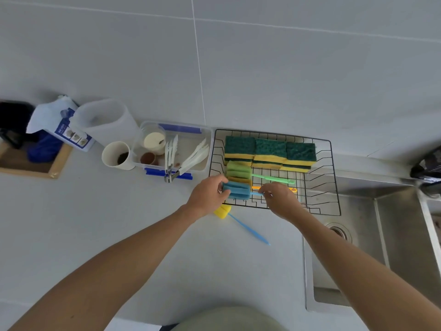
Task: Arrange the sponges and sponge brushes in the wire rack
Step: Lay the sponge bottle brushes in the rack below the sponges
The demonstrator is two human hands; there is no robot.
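A black wire rack stands on the counter beside the sink. Green-and-yellow sponges are lined up along its back. In front of them lie a green sponge brush and an orange one, mostly hidden. My left hand pinches the head of a blue sponge brush over the rack's front left part. My right hand pinches that brush's thin blue handle. A yellow sponge brush with a blue handle lies on the counter just in front of the rack.
A clear plastic box with white utensils, tongs and small cups sits left of the rack. A paper cup, a white jug and a wooden tray are farther left. A steel sink is at the right.
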